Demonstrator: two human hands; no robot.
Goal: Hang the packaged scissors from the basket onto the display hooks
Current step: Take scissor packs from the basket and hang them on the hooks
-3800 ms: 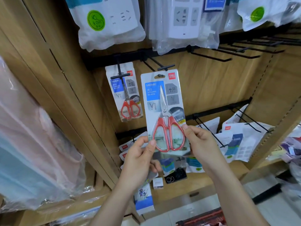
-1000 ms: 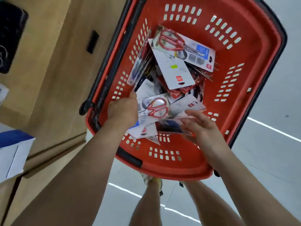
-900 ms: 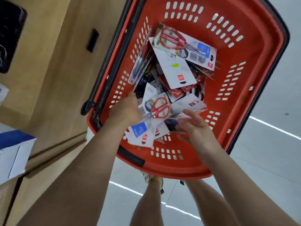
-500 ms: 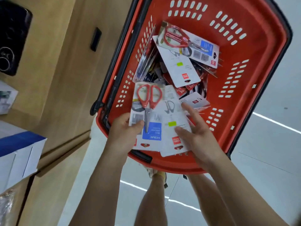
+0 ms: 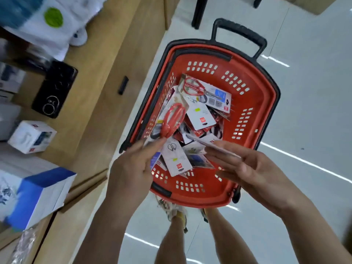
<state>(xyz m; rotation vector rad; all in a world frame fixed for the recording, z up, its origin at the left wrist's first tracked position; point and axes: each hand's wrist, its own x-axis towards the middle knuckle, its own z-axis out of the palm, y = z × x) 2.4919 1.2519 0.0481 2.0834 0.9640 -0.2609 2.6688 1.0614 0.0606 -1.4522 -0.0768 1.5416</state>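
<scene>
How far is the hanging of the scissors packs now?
Done: cannot tell, no display hooks are in view. In hand: the left hand pinches one scissors pack over the red basket; the right hand holds a thin pack edge-on. Left: several packs lie in the basket.

Pale glossy floor (image 5: 308, 103) beside light wooden shelving (image 5: 106, 88) holding boxed goods (image 5: 32, 137).

basket (image 5: 266, 103) 1 | hands (image 5: 131, 168) 2 | red-handled scissors (image 5: 173, 119) 2 | phone (image 5: 54, 90) 1
</scene>
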